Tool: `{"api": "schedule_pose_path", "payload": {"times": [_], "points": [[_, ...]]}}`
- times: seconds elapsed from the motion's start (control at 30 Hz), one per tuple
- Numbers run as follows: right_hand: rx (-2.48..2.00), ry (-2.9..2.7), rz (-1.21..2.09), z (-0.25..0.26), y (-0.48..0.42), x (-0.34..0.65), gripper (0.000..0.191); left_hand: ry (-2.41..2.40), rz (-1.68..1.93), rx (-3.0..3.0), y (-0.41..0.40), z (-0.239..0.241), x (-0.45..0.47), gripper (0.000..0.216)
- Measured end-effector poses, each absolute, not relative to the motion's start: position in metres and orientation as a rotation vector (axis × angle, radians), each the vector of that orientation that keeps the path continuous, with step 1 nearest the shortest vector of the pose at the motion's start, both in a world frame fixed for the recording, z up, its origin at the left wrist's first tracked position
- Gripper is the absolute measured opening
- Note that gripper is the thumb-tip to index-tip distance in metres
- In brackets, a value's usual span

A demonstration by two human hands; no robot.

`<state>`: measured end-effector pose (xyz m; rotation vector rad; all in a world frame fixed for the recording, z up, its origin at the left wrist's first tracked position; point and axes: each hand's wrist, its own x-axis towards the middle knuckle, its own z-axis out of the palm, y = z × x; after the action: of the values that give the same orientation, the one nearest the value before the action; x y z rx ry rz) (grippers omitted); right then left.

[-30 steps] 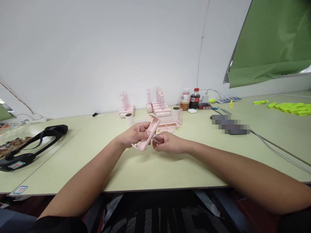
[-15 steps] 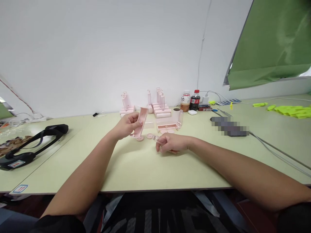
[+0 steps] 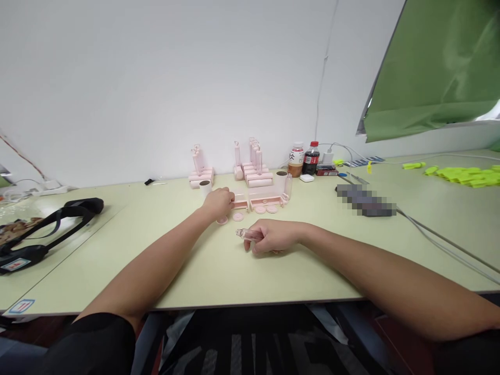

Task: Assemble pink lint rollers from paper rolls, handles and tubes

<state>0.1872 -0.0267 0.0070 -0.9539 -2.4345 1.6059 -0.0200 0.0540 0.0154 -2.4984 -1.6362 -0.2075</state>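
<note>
My left hand [image 3: 219,202] is closed at the left end of a shallow pink tray-like half shell [image 3: 239,204] on the table; its fingertips are partly hidden. My right hand [image 3: 276,235] is closed around a clear pinkish tube [image 3: 250,235], whose narrow end points left, just above the table. A second pink half shell [image 3: 267,201] lies to the right of the first. Round pink discs lie in front: one disc [image 3: 238,216] near the middle, another disc [image 3: 222,221] below my left hand, and a pair by the right shell, including a disc [image 3: 272,209].
White rolls with brown cores stand at the left [image 3: 205,188] and right [image 3: 281,180]. Pink cylinders with upright clear handles [image 3: 258,174] line the wall. Drink bottles [image 3: 311,158], a dark pixelated object [image 3: 365,200], yellow-green pieces [image 3: 464,176] and a black strapped headset [image 3: 54,229] lie around.
My left hand has lowered the pink half shell from the air to the table beside the other one. My right hand has shifted slightly, and the tube in it shows more clearly.
</note>
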Motion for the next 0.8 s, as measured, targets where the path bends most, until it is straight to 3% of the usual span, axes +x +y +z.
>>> {"api": "schedule_pose_path", "payload": {"times": [0.4,0.63,0.8], "points": [[-1.027,-2.308,1.644,0.006,-0.029,0.186,0.020,-1.627,-0.294,-2.493,0.051,0.015,-0.022,0.022],[-1.103,-2.076,1.543,0.000,-0.023,0.182,0.009,-1.651,-1.037,-2.776,0.006,0.042,-0.009,0.047],[-1.120,-1.955,1.532,-0.004,-0.024,0.178,0.014,-1.635,-0.997,-3.073,-0.021,0.039,-0.002,0.041]]}}
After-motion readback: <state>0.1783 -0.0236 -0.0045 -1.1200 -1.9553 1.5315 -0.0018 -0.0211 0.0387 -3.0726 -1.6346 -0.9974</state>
